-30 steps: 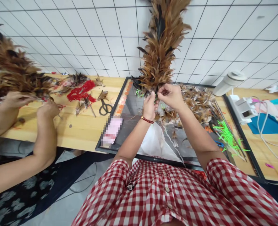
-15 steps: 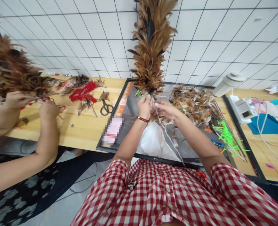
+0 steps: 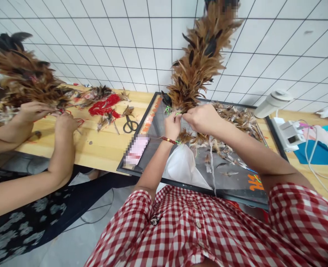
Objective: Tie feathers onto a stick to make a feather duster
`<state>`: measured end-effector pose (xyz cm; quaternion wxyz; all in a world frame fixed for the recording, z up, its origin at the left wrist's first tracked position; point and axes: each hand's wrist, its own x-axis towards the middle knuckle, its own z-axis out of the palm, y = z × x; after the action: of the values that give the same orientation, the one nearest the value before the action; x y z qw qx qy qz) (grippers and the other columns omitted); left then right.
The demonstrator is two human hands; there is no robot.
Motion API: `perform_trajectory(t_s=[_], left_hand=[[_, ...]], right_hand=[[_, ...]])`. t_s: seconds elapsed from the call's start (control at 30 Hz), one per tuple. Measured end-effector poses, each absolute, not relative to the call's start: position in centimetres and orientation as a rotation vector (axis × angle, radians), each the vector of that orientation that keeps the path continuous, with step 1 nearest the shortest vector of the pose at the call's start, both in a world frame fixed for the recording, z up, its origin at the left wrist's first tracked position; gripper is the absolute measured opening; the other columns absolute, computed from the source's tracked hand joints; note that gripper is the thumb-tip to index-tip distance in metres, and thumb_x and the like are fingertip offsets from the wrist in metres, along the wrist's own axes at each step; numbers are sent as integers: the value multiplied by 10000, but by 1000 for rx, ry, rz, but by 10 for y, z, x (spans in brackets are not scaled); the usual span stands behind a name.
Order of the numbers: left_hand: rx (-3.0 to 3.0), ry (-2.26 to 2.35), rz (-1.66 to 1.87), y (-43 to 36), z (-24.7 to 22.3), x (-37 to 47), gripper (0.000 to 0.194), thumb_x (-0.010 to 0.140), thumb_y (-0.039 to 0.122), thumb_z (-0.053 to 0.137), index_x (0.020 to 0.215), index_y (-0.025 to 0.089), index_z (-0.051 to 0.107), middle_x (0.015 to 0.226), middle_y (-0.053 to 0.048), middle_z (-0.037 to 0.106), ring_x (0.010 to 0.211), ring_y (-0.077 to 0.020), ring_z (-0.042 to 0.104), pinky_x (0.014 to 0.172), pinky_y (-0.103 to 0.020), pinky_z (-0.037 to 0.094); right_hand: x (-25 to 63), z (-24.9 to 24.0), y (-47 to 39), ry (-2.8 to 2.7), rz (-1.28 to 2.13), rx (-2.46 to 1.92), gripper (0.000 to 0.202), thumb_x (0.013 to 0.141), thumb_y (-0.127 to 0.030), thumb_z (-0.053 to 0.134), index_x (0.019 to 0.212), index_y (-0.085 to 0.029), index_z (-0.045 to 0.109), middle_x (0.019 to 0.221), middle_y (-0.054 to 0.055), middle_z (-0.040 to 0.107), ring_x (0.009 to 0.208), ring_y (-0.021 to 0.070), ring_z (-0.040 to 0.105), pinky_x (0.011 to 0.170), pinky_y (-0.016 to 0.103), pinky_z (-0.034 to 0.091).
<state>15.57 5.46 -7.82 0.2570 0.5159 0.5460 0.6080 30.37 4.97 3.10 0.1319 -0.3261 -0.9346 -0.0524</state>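
A long feather duster (image 3: 198, 66) with brown and black feathers leans up to the right, its lower end between my hands. My left hand (image 3: 172, 126) is closed round that lower end. Beside it, my right hand (image 3: 204, 118) is pinched, palm down, close to the left fingertips. A thin white string (image 3: 212, 167) trails from beneath my right hand toward the table's front edge; its upper part is hidden. A bit of green twine shows at my left fingers. Loose brown feathers (image 3: 237, 120) lie behind and to the right of my right hand.
A black-framed board (image 3: 222, 185) lies under my hands, with a phone (image 3: 136, 151) on its left. Scissors (image 3: 130, 124) and red twine (image 3: 104, 105) are further left. A co-worker's hands (image 3: 65, 120) work on another feather duster (image 3: 36, 78). A white cup (image 3: 273, 104) stands right.
The feather duster has tipped from nearly upright to lean right. My right hand has turned from partly open fingers to a palm-down pinch, its forearm higher. The view has shifted slightly.
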Motion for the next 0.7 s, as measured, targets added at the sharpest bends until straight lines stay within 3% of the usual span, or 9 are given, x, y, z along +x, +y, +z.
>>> perform_trajectory(t_s=[0.1, 0.27, 0.47, 0.6, 0.7], left_hand=[[1577, 1628, 1516, 41, -72, 155, 80, 897, 195, 631, 913, 191, 710, 770, -62, 689, 807, -226, 650, 746, -281, 445], [1905, 1917, 1158, 16, -60, 152, 388, 933, 246, 562, 1301, 169, 658, 1029, -158, 716, 934, -281, 692, 769, -308, 470], [2121, 2031, 1004, 11, -65, 136, 503, 984, 293, 437, 1453, 162, 563, 1061, -191, 696, 912, -276, 690, 750, -312, 478], [2341, 2004, 911, 18, -66, 102, 532, 934, 203, 449, 1445, 193, 598, 1020, -176, 706, 902, -258, 688, 762, -309, 480], [2446, 1987, 842, 20, -63, 62, 505, 924, 235, 480, 1399, 193, 646, 1001, -181, 735, 903, -260, 697, 776, -320, 492]], right_hand=[[288, 47, 65, -2787, -311, -850, 170, 838, -167, 553, 806, -167, 720, 755, 88, 660, 724, 193, 566, 647, 318, 326], [268, 46, 112, -2669, -209, -808, 130, 781, -210, 715, 656, -190, 682, 662, 42, 603, 802, 204, 594, 744, 325, 404], [239, 23, 138, -2486, 25, -859, 186, 644, -242, 899, 618, -200, 720, 579, 22, 561, 877, 245, 648, 802, 336, 461], [248, 41, 152, -2421, 87, -874, 288, 750, -395, 866, 691, -138, 751, 713, 27, 654, 901, 212, 681, 803, 325, 477], [296, 69, 162, -2424, 164, -1144, 550, 896, -505, 642, 815, 27, 756, 823, 59, 679, 965, 187, 680, 787, 348, 417]])
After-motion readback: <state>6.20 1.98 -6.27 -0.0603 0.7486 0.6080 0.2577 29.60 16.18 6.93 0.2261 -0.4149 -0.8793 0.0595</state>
